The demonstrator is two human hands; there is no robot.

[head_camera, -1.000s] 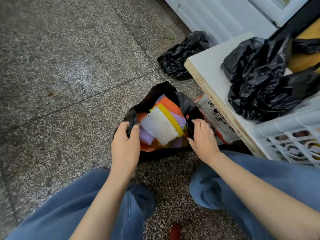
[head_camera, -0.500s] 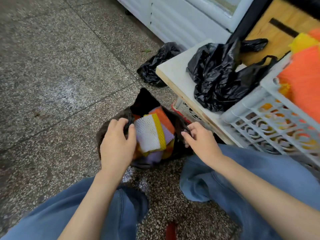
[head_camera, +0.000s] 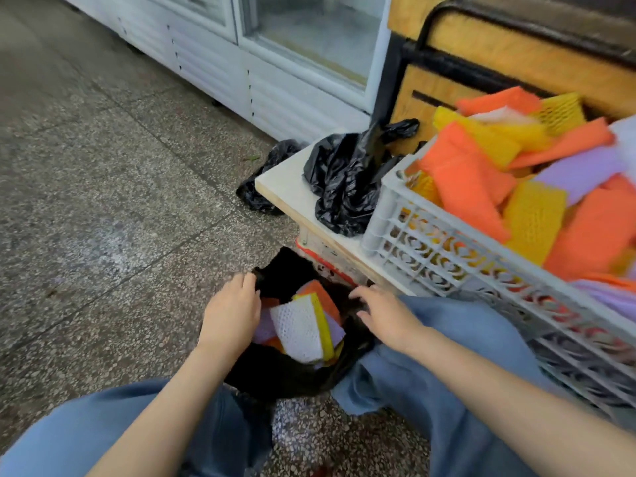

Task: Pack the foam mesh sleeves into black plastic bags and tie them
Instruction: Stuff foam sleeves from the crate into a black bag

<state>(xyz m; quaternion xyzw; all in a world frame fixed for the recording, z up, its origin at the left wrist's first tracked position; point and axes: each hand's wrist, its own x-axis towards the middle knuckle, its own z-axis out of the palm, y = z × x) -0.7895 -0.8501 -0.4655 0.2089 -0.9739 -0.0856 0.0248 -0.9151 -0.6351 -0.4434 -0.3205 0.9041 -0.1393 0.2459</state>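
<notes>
Open bag [head_camera: 285,376]: left hand [head_camera: 230,311] grip pinches rim, 9 o'clock of sleeves [head_camera: 299,325]; right hand [head_camera: 382,315] loose, empty, at 3. Gather both rim sides high before knotting.

The single camera sat on the person's head and faced forward and steeply down, over both forearms. It was close: the left hand [head_camera: 231,315] and right hand [head_camera: 385,313] lay at lower middle with the black bag [head_camera: 285,376] between them, and the jeans [head_camera: 430,356] filled the bottom edge. The wide lens took in the floor [head_camera: 103,201] at left, the table [head_camera: 285,187] and basket [head_camera: 430,249] at right, and the white cabinet [head_camera: 213,63] along the top.
</notes>
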